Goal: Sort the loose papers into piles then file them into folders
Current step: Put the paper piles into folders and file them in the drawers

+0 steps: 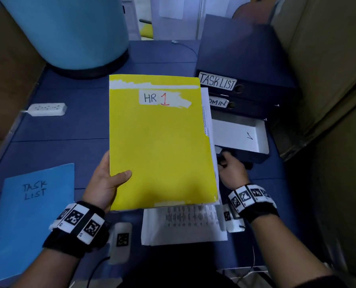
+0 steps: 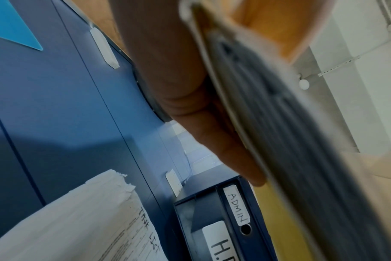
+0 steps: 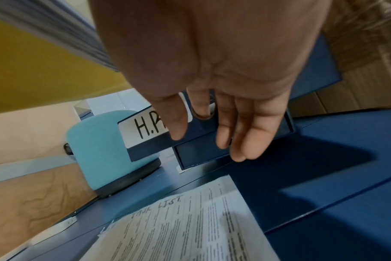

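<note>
A yellow folder [image 1: 160, 142] labelled "HR 1" is lifted above the blue table, with white sheets sticking out of its right edge. My left hand [image 1: 108, 179] grips its lower left corner, thumb on the cover and fingers [image 2: 201, 132] underneath. To the folder's right lies a dark blue box file [image 1: 241, 134], open, showing a white inside. Its spine carries the label "H.R" [image 3: 145, 127]. My right hand [image 1: 232, 169] is at that spine, with the index finger [image 3: 201, 106] hooked in the finger hole and the thumb over the label. A stack of printed papers [image 1: 183, 223] headed "Task list" lies below the folder.
A light blue folder [image 1: 34, 215] marked "TASK LIST" lies at the left. Box files labelled "TASK LIST" [image 1: 245, 59] and "ADMIN" [image 1: 247, 104] are stacked behind the open one. A big blue cylinder [image 1: 69, 32] stands far left, a white power strip [image 1: 47, 109] near it. Cardboard [image 1: 328, 80] walls the right.
</note>
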A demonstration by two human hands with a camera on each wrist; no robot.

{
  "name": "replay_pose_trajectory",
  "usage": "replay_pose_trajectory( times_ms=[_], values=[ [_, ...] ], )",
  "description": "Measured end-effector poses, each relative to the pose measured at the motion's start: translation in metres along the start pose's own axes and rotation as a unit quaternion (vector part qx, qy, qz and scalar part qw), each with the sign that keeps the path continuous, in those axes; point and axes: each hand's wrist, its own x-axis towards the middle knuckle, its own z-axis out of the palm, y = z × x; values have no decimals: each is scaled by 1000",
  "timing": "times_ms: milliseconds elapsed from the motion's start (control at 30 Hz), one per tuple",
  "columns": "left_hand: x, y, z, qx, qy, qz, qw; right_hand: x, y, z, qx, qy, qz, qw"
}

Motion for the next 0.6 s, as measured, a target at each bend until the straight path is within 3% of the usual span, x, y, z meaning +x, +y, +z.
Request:
replay_pose_trajectory(
  times_ms=[167,233,367,433,600],
  values=[
    [-1,7,12,-9,-49,-3,999,-41,2,-10,54,9,5,998],
    [1,6,22,-7,-71,-8,997,-61,-1,-25,136,38,5,990],
    [5,1,54,28,-101,-32,994,-100,-5,-49,420,26,27,907],
    [8,0,72,69,-111,-43,991,-105,8,-54,434,9,18,901],
    [14,6,106,107,-163,-82,977,-98,35,-76,482,51,51,873]
  ],
)
